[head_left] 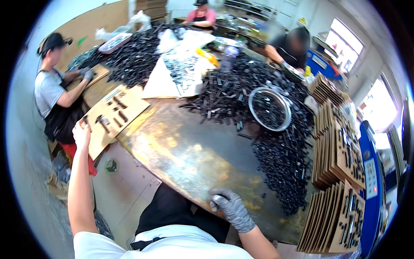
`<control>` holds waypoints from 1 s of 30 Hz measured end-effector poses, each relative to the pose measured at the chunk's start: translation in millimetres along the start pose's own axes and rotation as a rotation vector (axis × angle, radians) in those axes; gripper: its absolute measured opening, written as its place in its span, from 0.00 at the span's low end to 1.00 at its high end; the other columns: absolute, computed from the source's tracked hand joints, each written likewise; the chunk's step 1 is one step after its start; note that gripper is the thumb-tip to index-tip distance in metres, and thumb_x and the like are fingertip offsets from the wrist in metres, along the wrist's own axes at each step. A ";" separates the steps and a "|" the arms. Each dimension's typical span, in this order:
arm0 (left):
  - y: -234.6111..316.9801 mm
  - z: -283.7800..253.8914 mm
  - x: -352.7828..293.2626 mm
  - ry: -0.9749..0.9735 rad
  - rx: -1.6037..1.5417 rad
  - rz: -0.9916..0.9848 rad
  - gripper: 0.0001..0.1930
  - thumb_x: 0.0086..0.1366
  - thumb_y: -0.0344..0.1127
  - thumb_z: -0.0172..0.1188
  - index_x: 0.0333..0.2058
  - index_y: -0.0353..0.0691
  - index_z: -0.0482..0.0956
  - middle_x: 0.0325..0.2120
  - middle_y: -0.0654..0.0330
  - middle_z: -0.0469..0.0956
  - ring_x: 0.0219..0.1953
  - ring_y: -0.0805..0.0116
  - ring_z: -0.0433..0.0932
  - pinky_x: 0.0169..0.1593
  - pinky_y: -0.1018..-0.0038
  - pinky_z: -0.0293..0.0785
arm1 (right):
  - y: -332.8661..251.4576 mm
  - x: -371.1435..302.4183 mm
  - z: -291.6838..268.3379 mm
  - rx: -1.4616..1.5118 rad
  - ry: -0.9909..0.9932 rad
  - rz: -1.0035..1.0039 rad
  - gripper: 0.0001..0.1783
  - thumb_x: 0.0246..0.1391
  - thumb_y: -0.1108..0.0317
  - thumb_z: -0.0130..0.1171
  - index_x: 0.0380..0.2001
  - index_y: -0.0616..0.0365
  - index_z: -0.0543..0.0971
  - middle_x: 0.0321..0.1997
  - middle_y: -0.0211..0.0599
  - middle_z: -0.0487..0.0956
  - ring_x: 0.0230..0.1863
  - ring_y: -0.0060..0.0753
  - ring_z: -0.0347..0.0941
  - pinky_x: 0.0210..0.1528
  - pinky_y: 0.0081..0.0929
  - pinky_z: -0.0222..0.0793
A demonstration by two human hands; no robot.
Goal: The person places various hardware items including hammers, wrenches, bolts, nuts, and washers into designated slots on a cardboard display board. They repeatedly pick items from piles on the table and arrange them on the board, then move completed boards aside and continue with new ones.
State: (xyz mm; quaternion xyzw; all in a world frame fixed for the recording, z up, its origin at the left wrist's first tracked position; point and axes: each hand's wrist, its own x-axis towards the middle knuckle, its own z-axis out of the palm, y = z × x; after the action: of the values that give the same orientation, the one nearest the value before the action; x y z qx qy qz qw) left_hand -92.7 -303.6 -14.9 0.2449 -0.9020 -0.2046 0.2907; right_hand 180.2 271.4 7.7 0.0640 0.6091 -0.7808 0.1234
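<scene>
My bare left hand [82, 134] reaches out to the left and grips the near-left edge of a brown board [100, 140]. Several black strip-like parts [115, 113] lie in rows on that board, whose far corner is over the table. My right hand [233, 210], in a grey glove with bare fingertips, is at the table's near edge. Its fingers are curled in, and whatever may be inside them is hidden. The bare metal worktop [185, 151] stretches between my hands.
Heaps of black parts [276, 164] cover the table's back and right, with a round metal ring [288, 113] on them. Stacked boards [319, 220] stand at right beside a blue machine [368, 159]. A co-worker [54, 86] sits at left; two other people work at the back.
</scene>
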 end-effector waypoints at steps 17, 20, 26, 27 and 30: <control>-101.0 8.0 -40.4 -0.364 -1.172 -0.490 0.32 0.76 0.29 0.45 0.75 0.50 0.46 0.49 0.57 0.79 0.29 0.77 0.80 0.21 0.83 0.68 | 32.2 116.6 168.7 -0.267 -0.338 0.178 0.13 0.69 0.70 0.51 0.52 0.63 0.78 0.40 0.34 0.81 0.36 0.21 0.77 0.39 0.20 0.78; -89.3 3.3 -61.3 -0.318 -1.224 -0.526 0.33 0.75 0.28 0.46 0.75 0.49 0.46 0.50 0.58 0.79 0.26 0.80 0.76 0.20 0.83 0.64 | 39.7 128.3 184.7 -0.281 -0.361 0.148 0.13 0.69 0.70 0.52 0.52 0.63 0.77 0.40 0.34 0.81 0.36 0.22 0.78 0.38 0.21 0.79; -53.0 -46.8 -134.1 -0.300 -1.172 -0.574 0.33 0.75 0.28 0.46 0.74 0.53 0.48 0.42 0.60 0.77 0.21 0.83 0.64 0.20 0.83 0.55 | 50.4 136.5 212.9 -0.313 -0.428 0.231 0.15 0.70 0.66 0.52 0.53 0.63 0.77 0.42 0.38 0.83 0.38 0.25 0.80 0.37 0.22 0.80; -53.4 -51.1 -150.9 -0.329 -1.160 -0.551 0.33 0.75 0.27 0.46 0.74 0.54 0.47 0.44 0.59 0.77 0.21 0.83 0.64 0.20 0.83 0.54 | 54.4 134.4 215.0 -0.296 -0.423 0.259 0.16 0.70 0.65 0.53 0.54 0.63 0.77 0.42 0.38 0.83 0.38 0.25 0.80 0.37 0.23 0.80; -30.4 -64.4 -198.8 -0.295 -1.191 -0.580 0.34 0.74 0.27 0.48 0.73 0.54 0.45 0.51 0.58 0.76 0.26 0.80 0.72 0.21 0.83 0.61 | 67.4 125.4 214.7 -0.246 -0.401 0.354 0.19 0.70 0.58 0.54 0.55 0.62 0.75 0.42 0.38 0.84 0.35 0.25 0.81 0.34 0.23 0.80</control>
State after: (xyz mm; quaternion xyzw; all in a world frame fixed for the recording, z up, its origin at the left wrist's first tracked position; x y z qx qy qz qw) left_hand 98.6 -230.9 -66.7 0.2445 -0.5633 -0.7677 0.1831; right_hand 88.7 34.1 -33.1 -0.0019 0.6420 -0.6645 0.3825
